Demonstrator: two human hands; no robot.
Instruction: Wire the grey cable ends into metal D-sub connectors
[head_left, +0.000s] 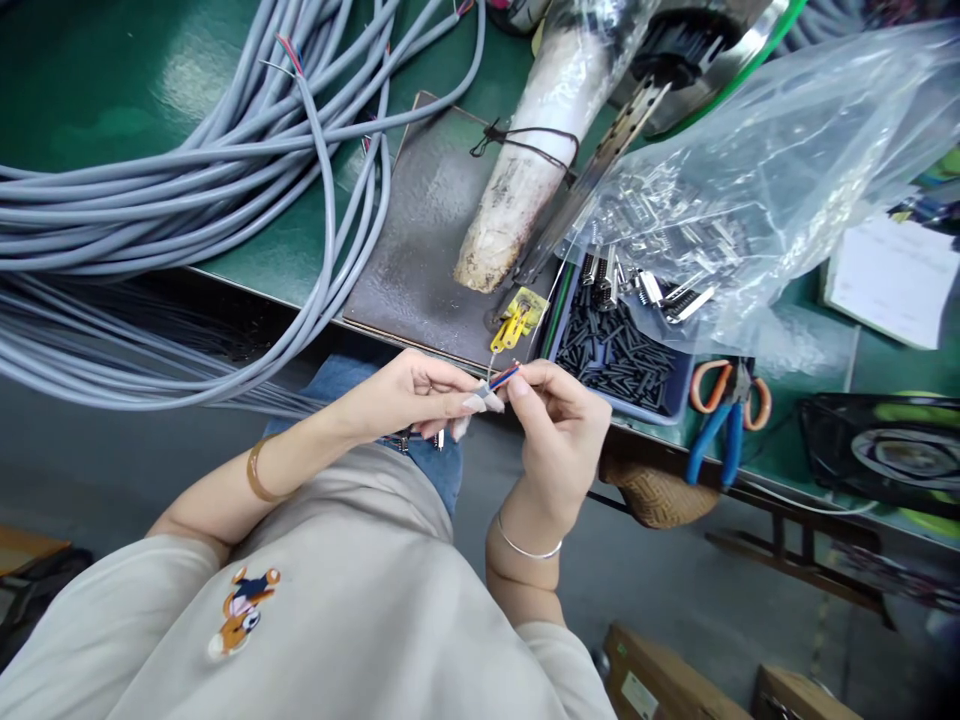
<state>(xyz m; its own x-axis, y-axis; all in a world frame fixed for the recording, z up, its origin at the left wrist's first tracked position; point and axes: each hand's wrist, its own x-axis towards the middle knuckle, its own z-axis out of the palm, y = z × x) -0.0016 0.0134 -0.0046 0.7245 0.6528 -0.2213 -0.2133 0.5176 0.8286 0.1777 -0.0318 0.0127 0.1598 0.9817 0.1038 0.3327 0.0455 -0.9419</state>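
Beige shirt [360,590], left hand [424,395] pinching cable [484,391], right hand [564,420] — curled — pinching wires [504,377]

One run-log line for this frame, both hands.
left hand: holding grey cable end | right hand: at coloured wires | nearby: blue tray, black pieces, clear bag

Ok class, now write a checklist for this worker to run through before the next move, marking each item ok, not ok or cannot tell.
1. Left hand gripping the grey cable near its end: ok.
2. Right hand pinching the coloured wires: ok.
3. Wire tips bared: cannot tell, too small.
4. Small black pieces supplied in the blue tray: ok.
5. Blue-handled pliers wholly on the green bench: not ok, handles overhang the edge.
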